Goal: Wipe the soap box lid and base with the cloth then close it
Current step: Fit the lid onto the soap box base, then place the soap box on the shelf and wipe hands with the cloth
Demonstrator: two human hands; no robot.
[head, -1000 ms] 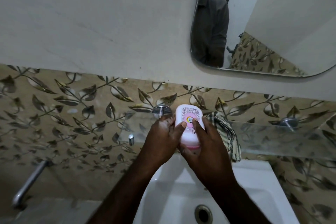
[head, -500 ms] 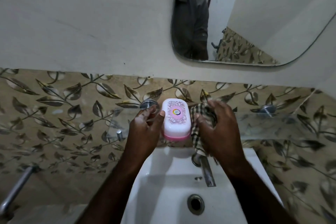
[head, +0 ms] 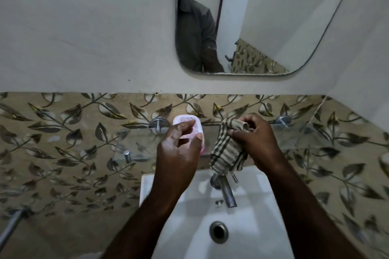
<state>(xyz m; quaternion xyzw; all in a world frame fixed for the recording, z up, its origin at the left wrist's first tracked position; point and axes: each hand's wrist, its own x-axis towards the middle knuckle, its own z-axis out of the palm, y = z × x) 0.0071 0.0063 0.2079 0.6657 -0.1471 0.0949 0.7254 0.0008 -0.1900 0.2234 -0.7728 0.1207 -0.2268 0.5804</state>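
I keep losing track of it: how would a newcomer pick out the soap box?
Find the white sink; right above it a glass shelf runs along the leaf-patterned wall. On it, the left hand holds the soap box, beside the striped cloth. It alone is rounded, white and pink.

The right hand (head: 259,143) left the soap box (head: 182,119) and now grips the cloth (head: 226,151).
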